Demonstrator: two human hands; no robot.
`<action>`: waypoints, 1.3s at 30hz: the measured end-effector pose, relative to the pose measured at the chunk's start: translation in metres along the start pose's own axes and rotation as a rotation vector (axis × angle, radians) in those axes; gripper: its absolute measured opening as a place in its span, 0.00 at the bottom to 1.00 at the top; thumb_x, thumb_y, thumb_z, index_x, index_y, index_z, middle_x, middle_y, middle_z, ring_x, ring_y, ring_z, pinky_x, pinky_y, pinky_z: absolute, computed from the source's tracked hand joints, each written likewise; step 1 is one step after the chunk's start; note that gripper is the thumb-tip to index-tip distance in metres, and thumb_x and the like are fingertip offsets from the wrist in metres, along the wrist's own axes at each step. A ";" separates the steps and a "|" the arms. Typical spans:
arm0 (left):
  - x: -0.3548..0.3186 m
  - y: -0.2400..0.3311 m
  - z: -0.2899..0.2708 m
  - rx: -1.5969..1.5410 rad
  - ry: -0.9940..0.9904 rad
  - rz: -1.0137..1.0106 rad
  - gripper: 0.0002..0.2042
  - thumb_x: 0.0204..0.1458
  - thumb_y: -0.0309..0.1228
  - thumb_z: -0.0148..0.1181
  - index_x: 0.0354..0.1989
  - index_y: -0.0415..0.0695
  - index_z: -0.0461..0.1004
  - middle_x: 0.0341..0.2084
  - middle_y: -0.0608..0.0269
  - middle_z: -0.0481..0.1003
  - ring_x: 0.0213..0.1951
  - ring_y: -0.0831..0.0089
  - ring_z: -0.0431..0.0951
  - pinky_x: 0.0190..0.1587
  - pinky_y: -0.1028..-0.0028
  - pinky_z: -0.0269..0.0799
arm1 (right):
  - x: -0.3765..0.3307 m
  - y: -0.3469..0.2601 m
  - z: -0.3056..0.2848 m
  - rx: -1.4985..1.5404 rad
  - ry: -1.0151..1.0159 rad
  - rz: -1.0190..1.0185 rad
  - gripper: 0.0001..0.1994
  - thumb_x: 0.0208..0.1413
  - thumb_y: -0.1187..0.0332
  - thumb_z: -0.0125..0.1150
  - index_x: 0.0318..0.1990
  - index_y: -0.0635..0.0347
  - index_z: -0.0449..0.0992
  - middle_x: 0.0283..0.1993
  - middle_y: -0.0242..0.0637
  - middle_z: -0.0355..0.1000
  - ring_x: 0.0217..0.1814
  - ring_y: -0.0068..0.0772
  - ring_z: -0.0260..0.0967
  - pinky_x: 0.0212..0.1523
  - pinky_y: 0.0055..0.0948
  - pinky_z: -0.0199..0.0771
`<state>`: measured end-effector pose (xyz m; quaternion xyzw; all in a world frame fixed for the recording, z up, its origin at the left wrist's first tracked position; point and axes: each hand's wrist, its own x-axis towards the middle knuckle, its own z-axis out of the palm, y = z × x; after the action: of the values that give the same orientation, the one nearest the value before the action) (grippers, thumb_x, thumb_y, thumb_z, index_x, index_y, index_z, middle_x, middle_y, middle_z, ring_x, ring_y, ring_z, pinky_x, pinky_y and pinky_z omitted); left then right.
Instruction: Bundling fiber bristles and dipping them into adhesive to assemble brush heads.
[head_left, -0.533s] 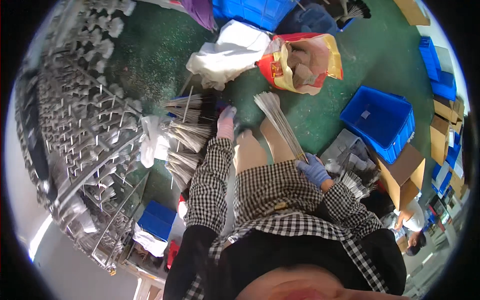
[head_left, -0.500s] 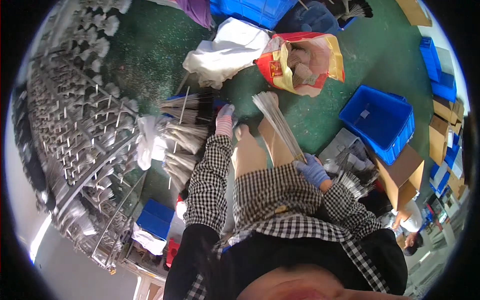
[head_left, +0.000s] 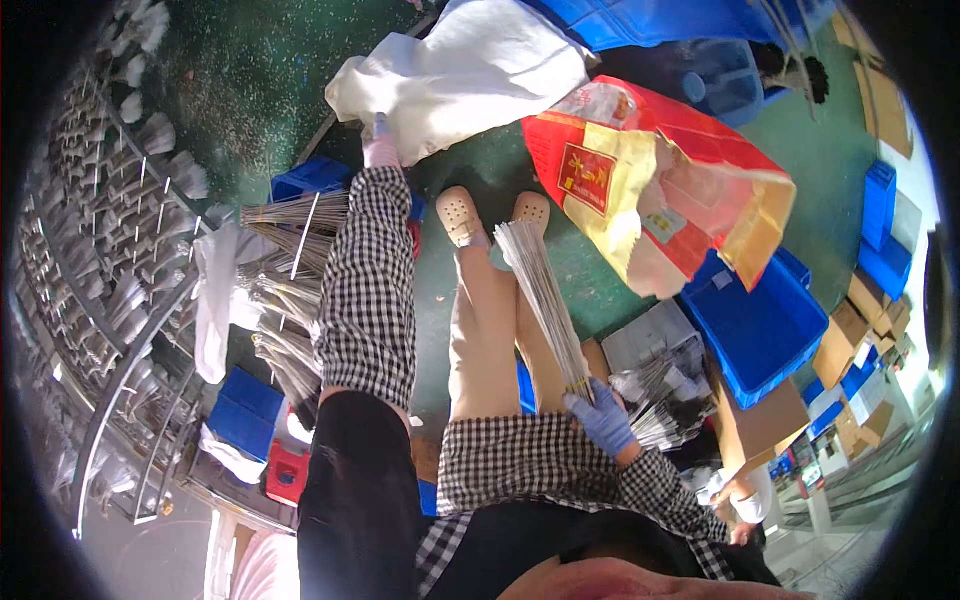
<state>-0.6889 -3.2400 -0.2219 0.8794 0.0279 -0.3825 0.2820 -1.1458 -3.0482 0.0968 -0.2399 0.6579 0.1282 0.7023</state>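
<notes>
In a lavender-blue glove, my right hand [head_left: 600,420] is closed round the lower end of a long bundle of thin pale grey rods [head_left: 545,300]. A yellow band circles the bundle near my fingers, and the far end fans out slightly above my shoes. My left arm is stretched far forward. Also gloved, my left hand [head_left: 379,143] is at the near edge of a crumpled white cloth [head_left: 470,75] and seems to touch it; its fingers blend into the cloth, so their grip is unclear. To the right of the cloth leans an open red and yellow bag [head_left: 610,190].
More rod bundles [head_left: 290,225] lie left of my arm beside a blue bin. Racks with pale bristly bundles [head_left: 110,250] fill the left. At right are a blue crate [head_left: 770,330], a cardboard box [head_left: 760,415] and a grey tray [head_left: 650,335]. Another person [head_left: 745,500] is at lower right.
My view has tipped forward. My left hand has moved forward and left, from near the rod bundles to the white cloth. The bag now overlaps the blue crate in view. My right hand keeps its bundle.
</notes>
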 end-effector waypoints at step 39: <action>-0.139 0.074 0.012 0.467 0.026 0.838 0.22 0.48 0.34 0.66 0.54 0.50 0.72 0.51 0.54 0.72 0.54 0.53 0.72 0.57 0.59 0.71 | 0.048 -0.131 -0.010 -0.029 0.004 -0.138 0.13 0.57 0.63 0.67 0.42 0.62 0.75 0.23 0.29 0.71 0.20 0.19 0.68 0.21 0.21 0.67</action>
<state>-0.7751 -3.2852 -0.0971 0.8595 -0.4122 -0.2207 0.2064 -1.0843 -3.1714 0.0709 -0.2951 0.6394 0.0885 0.7045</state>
